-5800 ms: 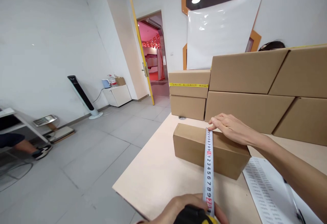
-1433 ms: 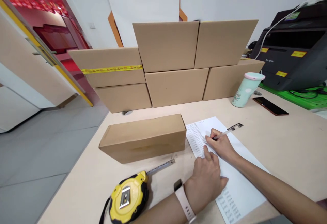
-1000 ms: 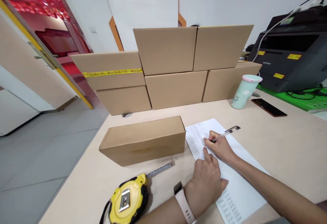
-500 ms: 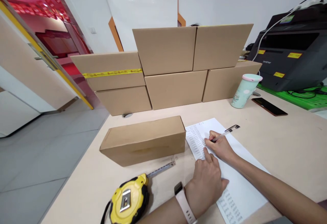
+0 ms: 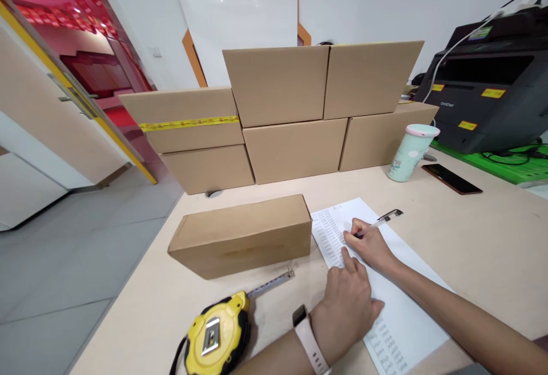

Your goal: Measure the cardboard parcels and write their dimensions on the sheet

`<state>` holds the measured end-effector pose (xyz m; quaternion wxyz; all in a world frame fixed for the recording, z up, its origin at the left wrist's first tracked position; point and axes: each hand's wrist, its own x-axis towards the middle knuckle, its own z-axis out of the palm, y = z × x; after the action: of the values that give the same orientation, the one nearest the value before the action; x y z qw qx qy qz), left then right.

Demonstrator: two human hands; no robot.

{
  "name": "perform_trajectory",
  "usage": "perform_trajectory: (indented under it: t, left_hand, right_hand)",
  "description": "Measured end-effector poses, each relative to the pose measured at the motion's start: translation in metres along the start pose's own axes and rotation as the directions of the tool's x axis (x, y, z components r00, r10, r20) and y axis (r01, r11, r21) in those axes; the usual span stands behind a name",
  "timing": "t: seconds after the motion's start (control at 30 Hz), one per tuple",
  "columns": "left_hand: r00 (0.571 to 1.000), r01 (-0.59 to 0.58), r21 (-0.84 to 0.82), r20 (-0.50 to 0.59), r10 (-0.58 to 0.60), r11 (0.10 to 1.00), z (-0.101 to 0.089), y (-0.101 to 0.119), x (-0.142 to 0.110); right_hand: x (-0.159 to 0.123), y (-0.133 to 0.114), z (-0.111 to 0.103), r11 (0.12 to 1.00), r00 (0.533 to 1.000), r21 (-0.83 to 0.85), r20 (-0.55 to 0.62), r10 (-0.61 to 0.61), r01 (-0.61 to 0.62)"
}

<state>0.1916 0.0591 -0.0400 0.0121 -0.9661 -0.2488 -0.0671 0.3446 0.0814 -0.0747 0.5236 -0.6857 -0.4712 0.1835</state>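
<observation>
The right hand (image 5: 369,244) is grasping a pen (image 5: 381,222) against the printed sheet (image 5: 402,318), and the left hand (image 5: 347,298) is resting on it unclenched, index finger extended. Left of the sheet, a small carton (image 5: 244,235) and a tape measure (image 5: 218,335) are lying; beyond the sheet, a cup (image 5: 409,155) is standing.

The printer (image 5: 483,115) at the right of the frame read "brother" in pale letters. Its 3 yellow stickers (image 5: 494,93) and 1 green label (image 5: 479,33) bore print too small to read. So did the sheet (image 5: 406,301) at lower right, the yellow strip (image 5: 192,123) at left and the tape blade (image 5: 270,283) at lower centre.
</observation>
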Motion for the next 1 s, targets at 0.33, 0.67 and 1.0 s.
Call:
perform_trajectory:
  t: [0.33, 0.67, 1.0]
  left_hand:
    - [1.000, 0.002, -0.009, 0.027, -0.001, 1.000, -0.0011, -0.0003, -0.0001]
    - [1.000, -0.006, -0.006, 0.028, 0.007, 1.000, -0.0030, -0.0006, -0.0012]
    - [0.998, -0.017, -0.013, 0.056, 0.018, 1.000, -0.0035, -0.0006, 0.0003]
  right_hand:
    - [-0.0002, 0.0012, -0.0003, 1.000, 1.000, -0.014, -0.007, 0.009, -0.009]
    - [-0.0002, 0.0015, -0.0003, 1.000, 1.000, -0.015, 0.013, 0.016, -0.016]
    - [0.0005, 0.0008, -0.0011, 0.999, 0.999, -0.027, -0.031, 0.024, -0.025]
